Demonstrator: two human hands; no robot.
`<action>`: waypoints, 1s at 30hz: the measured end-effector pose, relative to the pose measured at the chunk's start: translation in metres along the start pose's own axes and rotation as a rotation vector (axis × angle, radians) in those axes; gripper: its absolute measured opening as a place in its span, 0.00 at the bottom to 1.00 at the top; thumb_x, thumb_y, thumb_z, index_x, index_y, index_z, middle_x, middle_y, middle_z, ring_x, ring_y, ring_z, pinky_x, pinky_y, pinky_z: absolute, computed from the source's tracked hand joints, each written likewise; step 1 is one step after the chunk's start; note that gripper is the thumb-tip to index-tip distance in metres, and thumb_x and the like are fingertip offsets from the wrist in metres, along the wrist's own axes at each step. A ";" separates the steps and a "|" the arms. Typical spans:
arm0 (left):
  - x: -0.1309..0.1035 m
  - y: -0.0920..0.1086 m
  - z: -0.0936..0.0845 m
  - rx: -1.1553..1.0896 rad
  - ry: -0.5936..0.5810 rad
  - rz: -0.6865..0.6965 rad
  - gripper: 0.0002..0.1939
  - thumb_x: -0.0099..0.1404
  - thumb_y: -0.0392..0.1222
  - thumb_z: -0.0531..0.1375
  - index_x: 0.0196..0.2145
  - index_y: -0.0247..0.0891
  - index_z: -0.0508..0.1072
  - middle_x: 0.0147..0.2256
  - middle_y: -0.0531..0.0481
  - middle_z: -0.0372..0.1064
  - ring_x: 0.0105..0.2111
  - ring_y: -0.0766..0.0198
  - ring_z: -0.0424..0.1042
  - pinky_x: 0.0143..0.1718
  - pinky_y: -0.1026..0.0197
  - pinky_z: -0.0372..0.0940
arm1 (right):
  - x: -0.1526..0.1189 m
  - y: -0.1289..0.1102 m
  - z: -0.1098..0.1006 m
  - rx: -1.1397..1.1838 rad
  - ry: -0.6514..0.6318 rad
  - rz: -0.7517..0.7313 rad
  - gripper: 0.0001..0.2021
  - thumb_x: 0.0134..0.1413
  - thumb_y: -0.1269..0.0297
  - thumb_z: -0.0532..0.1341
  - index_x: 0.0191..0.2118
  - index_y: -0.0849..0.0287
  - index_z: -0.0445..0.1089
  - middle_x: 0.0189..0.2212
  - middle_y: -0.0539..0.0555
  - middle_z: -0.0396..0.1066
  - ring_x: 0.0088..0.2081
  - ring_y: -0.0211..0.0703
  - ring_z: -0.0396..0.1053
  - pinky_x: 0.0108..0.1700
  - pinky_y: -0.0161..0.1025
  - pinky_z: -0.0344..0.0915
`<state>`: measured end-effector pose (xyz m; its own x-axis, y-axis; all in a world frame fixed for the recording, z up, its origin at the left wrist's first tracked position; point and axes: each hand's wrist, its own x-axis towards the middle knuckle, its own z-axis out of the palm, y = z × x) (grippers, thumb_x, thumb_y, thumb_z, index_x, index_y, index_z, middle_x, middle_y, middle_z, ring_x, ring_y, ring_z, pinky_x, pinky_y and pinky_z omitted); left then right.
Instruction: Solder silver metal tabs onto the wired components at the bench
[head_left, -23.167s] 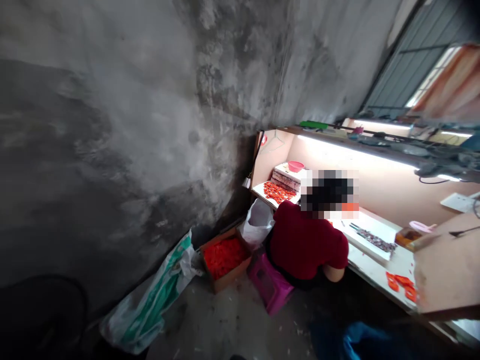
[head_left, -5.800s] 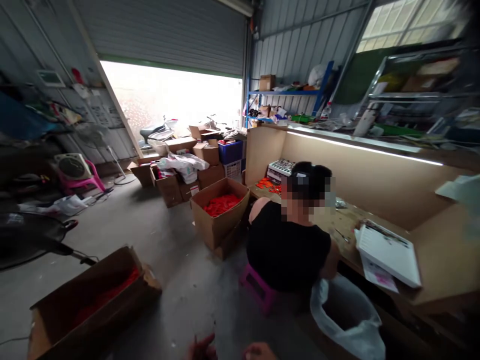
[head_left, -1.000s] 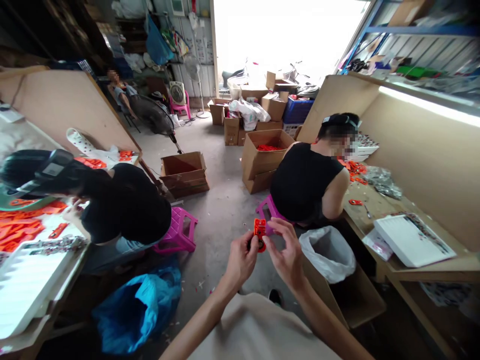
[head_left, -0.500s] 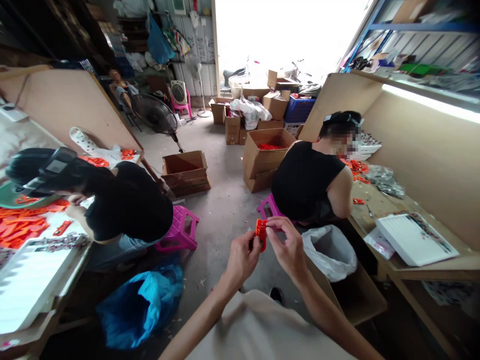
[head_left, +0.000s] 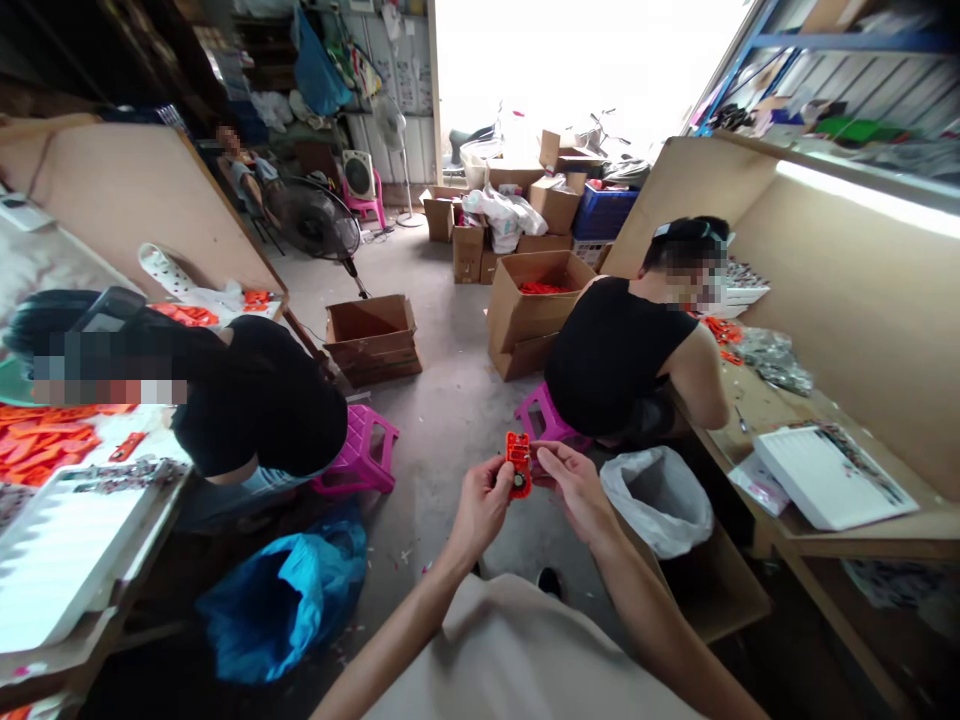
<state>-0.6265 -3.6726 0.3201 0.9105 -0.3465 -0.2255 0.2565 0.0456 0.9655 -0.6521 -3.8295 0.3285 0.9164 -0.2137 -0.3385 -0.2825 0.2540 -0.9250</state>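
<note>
An orange plastic part (head_left: 518, 460) with a round dark insert near its lower end is held upright in front of me, above the floor. My left hand (head_left: 484, 502) grips its left side between thumb and fingers. At its right edge, my right hand (head_left: 571, 485) has thumb and fingers pinched together, close to or touching the part; whatever small thing may be between those fingertips is too small to make out.
A person in black sits at the left table (head_left: 139, 560), another at the right table (head_left: 840, 410). Below are a blue bag (head_left: 300, 600) and a white-lined bin (head_left: 660, 500). Cardboard boxes (head_left: 375, 345) stand ahead.
The orange part has turned to show more of its inner face. My right hand has shifted slightly down beside it. The person at right has moved an arm toward the table.
</note>
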 end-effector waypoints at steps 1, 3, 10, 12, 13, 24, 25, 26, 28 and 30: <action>0.000 -0.001 0.000 0.020 0.010 0.012 0.23 0.69 0.58 0.55 0.33 0.33 0.75 0.26 0.51 0.65 0.25 0.67 0.57 0.26 0.65 0.54 | -0.002 0.000 0.002 0.040 -0.027 0.024 0.24 0.50 0.42 0.73 0.44 0.57 0.80 0.39 0.57 0.81 0.35 0.45 0.75 0.40 0.43 0.72; -0.001 -0.001 0.000 0.072 0.026 0.038 0.22 0.70 0.56 0.55 0.35 0.33 0.77 0.28 0.50 0.66 0.27 0.66 0.59 0.27 0.65 0.55 | -0.004 -0.003 0.006 0.117 -0.074 0.058 0.23 0.50 0.42 0.74 0.42 0.57 0.80 0.39 0.56 0.81 0.35 0.45 0.76 0.40 0.44 0.72; -0.003 -0.002 0.000 0.217 0.052 0.074 0.20 0.71 0.50 0.53 0.35 0.34 0.78 0.29 0.51 0.67 0.30 0.64 0.61 0.32 0.64 0.56 | -0.005 -0.007 0.010 0.256 -0.137 0.143 0.17 0.49 0.50 0.76 0.39 0.57 0.82 0.36 0.55 0.82 0.35 0.43 0.76 0.40 0.41 0.71; -0.001 -0.003 0.001 0.228 0.057 0.058 0.20 0.71 0.50 0.53 0.33 0.34 0.77 0.28 0.52 0.65 0.30 0.65 0.60 0.31 0.64 0.55 | -0.004 -0.005 0.009 0.277 -0.131 0.162 0.16 0.49 0.51 0.76 0.38 0.57 0.82 0.36 0.55 0.82 0.34 0.42 0.75 0.40 0.39 0.71; -0.001 -0.004 0.001 0.226 0.057 0.046 0.20 0.71 0.50 0.53 0.32 0.34 0.76 0.27 0.53 0.63 0.29 0.65 0.59 0.31 0.64 0.54 | -0.004 -0.003 0.009 0.288 -0.126 0.171 0.16 0.48 0.52 0.76 0.38 0.58 0.82 0.36 0.54 0.82 0.34 0.42 0.75 0.40 0.39 0.71; 0.005 -0.011 0.006 0.204 0.030 -0.031 0.19 0.67 0.49 0.54 0.27 0.34 0.75 0.23 0.55 0.60 0.25 0.68 0.56 0.27 0.63 0.50 | 0.000 0.019 0.000 0.392 -0.060 0.237 0.17 0.47 0.50 0.77 0.36 0.58 0.82 0.34 0.53 0.82 0.34 0.40 0.76 0.40 0.37 0.73; 0.006 -0.012 0.007 0.194 0.023 -0.042 0.19 0.67 0.50 0.54 0.27 0.34 0.75 0.22 0.55 0.59 0.24 0.68 0.55 0.27 0.63 0.49 | 0.000 0.021 -0.002 0.397 -0.051 0.240 0.18 0.46 0.50 0.77 0.36 0.58 0.82 0.34 0.54 0.82 0.34 0.40 0.76 0.40 0.37 0.73; 0.008 -0.013 0.008 0.181 0.015 -0.054 0.19 0.66 0.50 0.55 0.26 0.34 0.74 0.21 0.55 0.59 0.22 0.69 0.55 0.26 0.64 0.49 | 0.000 0.023 -0.003 0.402 -0.043 0.243 0.18 0.46 0.50 0.77 0.36 0.58 0.82 0.35 0.54 0.82 0.34 0.40 0.76 0.40 0.37 0.73; 0.011 -0.015 0.009 0.145 -0.004 -0.082 0.19 0.65 0.52 0.55 0.25 0.35 0.73 0.19 0.56 0.59 0.21 0.69 0.55 0.24 0.64 0.49 | 0.000 0.027 -0.007 0.410 -0.032 0.243 0.16 0.47 0.52 0.77 0.37 0.58 0.82 0.35 0.54 0.82 0.34 0.40 0.76 0.40 0.37 0.73; 0.014 -0.017 0.011 0.099 -0.025 -0.117 0.20 0.64 0.54 0.55 0.25 0.35 0.73 0.18 0.55 0.59 0.19 0.69 0.55 0.22 0.64 0.48 | -0.001 0.029 -0.010 0.416 -0.025 0.239 0.14 0.49 0.54 0.76 0.38 0.58 0.81 0.35 0.53 0.82 0.34 0.40 0.76 0.41 0.38 0.73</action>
<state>-0.6215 -3.6881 0.3021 0.8677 -0.3670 -0.3353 0.3261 -0.0889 0.9412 -0.6637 -3.8310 0.3004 0.8478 -0.0816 -0.5240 -0.3532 0.6501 -0.6727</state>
